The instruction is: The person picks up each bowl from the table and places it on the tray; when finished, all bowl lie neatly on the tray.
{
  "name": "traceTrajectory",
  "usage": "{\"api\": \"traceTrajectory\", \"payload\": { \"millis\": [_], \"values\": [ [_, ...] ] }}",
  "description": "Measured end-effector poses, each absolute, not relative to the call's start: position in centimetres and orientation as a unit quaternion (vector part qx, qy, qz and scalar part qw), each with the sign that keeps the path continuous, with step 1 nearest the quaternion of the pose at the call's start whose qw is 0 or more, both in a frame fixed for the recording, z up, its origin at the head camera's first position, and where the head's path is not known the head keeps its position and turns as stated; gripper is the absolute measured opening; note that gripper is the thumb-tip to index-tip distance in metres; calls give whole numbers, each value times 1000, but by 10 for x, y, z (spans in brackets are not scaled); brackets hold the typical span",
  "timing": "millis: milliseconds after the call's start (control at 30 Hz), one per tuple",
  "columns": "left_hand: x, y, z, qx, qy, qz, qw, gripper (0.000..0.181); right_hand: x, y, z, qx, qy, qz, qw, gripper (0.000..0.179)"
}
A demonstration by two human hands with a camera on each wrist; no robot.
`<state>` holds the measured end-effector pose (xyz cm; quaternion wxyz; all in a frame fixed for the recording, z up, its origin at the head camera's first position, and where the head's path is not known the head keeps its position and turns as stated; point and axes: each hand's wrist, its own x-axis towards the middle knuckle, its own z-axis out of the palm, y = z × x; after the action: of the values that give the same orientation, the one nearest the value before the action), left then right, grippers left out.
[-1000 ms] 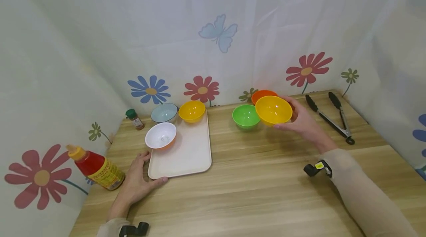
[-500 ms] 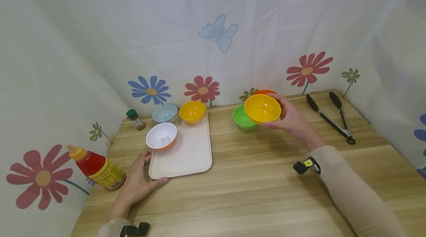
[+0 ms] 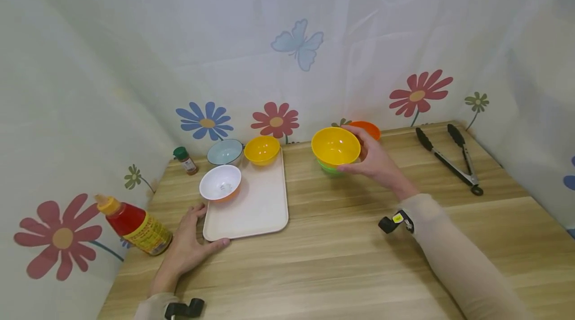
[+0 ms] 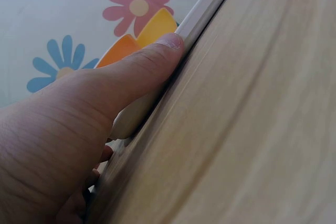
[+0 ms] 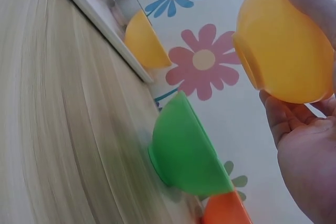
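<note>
My right hand [image 3: 377, 162] holds a yellow bowl [image 3: 336, 146] by its right side, thumb near the front and fingers behind. In the right wrist view that bowl [image 5: 286, 43] is raised off the table, apart from the green bowl [image 5: 184, 148]. The head view has it overlapping most of the green bowl [image 3: 330, 168]. At the near-left corner of a cream tray [image 3: 251, 220], my left hand [image 3: 186, 240] rests with its thumb against the near edge and its fingers along the left side. A white-lined orange bowl [image 3: 220, 183] and another yellow bowl [image 3: 262, 150] sit on the tray.
A pale blue bowl [image 3: 224, 152] sits at the tray's far left corner. Left of the tray are a red sauce bottle [image 3: 139, 227] and a green-capped spice jar [image 3: 185, 161]. An orange bowl [image 3: 368, 130] stands behind my right hand; tongs [image 3: 451, 162] lie far right.
My right hand has carried the yellow bowl leftward, from right of the green bowl to above or in front of it. More of the orange bowl behind shows. My left hand stays on the tray.
</note>
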<state>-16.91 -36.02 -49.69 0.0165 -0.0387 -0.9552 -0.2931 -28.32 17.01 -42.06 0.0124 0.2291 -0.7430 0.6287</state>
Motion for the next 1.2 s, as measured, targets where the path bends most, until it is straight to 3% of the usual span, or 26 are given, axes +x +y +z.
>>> {"api": "traceTrajectory", "payload": {
  "millis": [1200],
  "values": [
    [-167,-357,-493,-31,-957,-287,8,123,-296,51,-418,258,-700,665,-12,94]
  ]
}}
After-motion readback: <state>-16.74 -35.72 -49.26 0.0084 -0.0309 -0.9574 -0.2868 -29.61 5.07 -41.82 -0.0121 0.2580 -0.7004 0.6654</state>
